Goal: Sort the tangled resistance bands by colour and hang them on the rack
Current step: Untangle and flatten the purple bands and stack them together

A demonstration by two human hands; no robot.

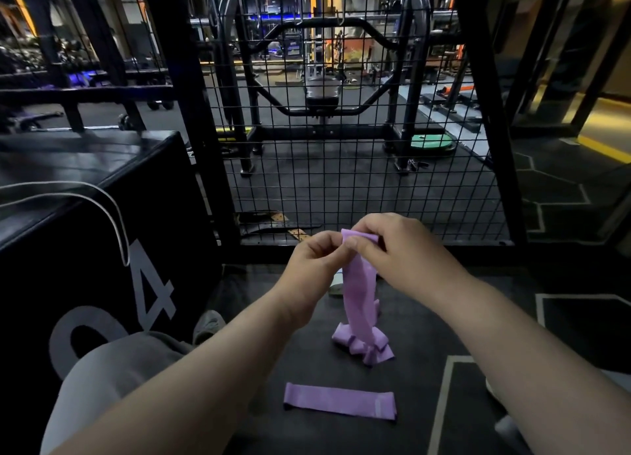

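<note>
A purple resistance band [358, 294] hangs from both my hands above the dark floor. My left hand [316, 266] and my right hand [389, 246] pinch its top edge close together. The band's lower end runs down into a small tangled heap of purple bands [365, 345] on the floor. Nearer to me, a second purple band [339, 401] lies flat and straight on the floor, apart from the heap. The black wire-mesh rack [341, 188] stands upright just beyond my hands.
A black box [102, 236] with large grey numerals stands at my left, a thin white band [102, 201] draped over its top edge. Leather belts [273, 227] lie at the foot of the mesh. My grey-trousered knee [112, 379] is at lower left. Gym machines stand behind the mesh.
</note>
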